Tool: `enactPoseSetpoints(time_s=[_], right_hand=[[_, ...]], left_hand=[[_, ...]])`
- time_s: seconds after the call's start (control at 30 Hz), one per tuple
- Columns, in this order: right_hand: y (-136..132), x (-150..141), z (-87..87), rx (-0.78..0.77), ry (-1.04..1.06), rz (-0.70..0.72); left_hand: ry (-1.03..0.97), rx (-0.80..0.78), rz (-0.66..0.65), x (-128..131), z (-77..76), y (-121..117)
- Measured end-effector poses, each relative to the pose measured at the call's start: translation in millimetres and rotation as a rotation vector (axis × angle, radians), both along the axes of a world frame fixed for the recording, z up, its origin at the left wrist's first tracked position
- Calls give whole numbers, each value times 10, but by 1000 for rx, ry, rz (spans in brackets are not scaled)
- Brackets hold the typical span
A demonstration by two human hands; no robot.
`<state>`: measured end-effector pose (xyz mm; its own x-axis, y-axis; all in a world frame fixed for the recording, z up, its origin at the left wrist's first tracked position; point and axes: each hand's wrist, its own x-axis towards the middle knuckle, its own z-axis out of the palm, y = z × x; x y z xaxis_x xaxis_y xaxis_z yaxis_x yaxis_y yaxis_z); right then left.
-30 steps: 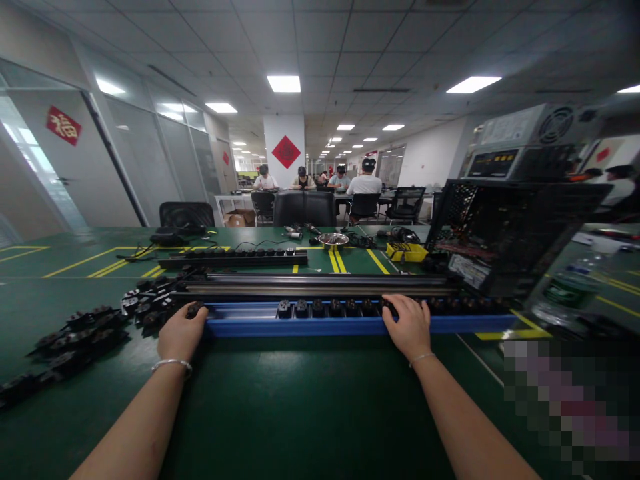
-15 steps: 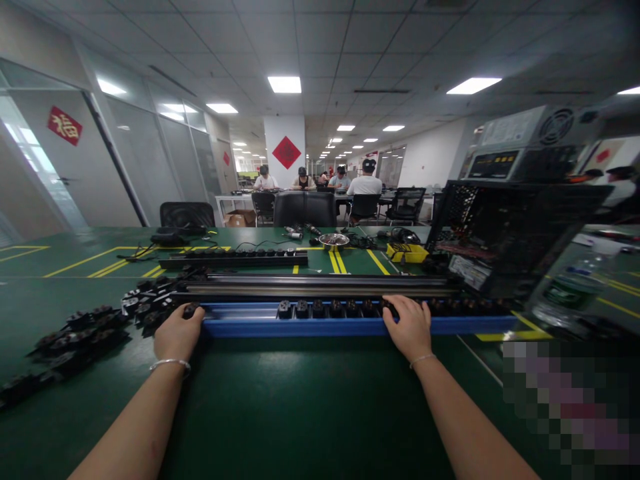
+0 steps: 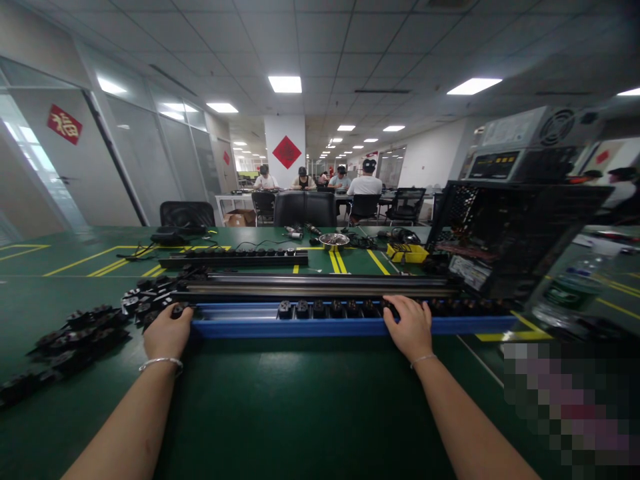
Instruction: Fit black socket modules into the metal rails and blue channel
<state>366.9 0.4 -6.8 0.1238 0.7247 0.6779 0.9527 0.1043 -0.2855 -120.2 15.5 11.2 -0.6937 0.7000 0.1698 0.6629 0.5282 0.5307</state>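
Note:
A long blue rail (image 3: 310, 327) lies across the green table in front of me, with a row of black socket modules (image 3: 319, 309) sitting in its channel. The left part of the channel holds none. At the rail's left end, my left hand (image 3: 167, 331) is closed round a black socket module (image 3: 181, 309), thumb and fingers on its sides. My right hand (image 3: 409, 325) rests over the row right of the middle, fingers curled down on a module that they mostly hide; its thumb lies against the rail's front.
Loose black modules (image 3: 83, 333) are heaped at the left. Behind the blue rail lie dark rails (image 3: 320, 285). An opened computer case (image 3: 510, 233), a plastic bottle (image 3: 570, 287), a yellow tray (image 3: 407, 253) and a metal bowl (image 3: 334, 241) stand farther back. People sit at a far table.
My left hand has shifted a little to the left, with the black socket module in its grip, at the rail's left end. My right hand has stayed in place.

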Motion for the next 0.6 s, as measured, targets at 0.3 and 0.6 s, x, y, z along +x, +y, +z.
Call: enactPoseSetpoints(time_s=[0.3, 0.6], right_hand=[[25, 13, -27, 21, -6, -5], [27, 15, -32, 18, -3, -3]], left_hand=[[30, 38, 40, -17, 7, 3], [46, 2, 61, -25, 9, 17]])
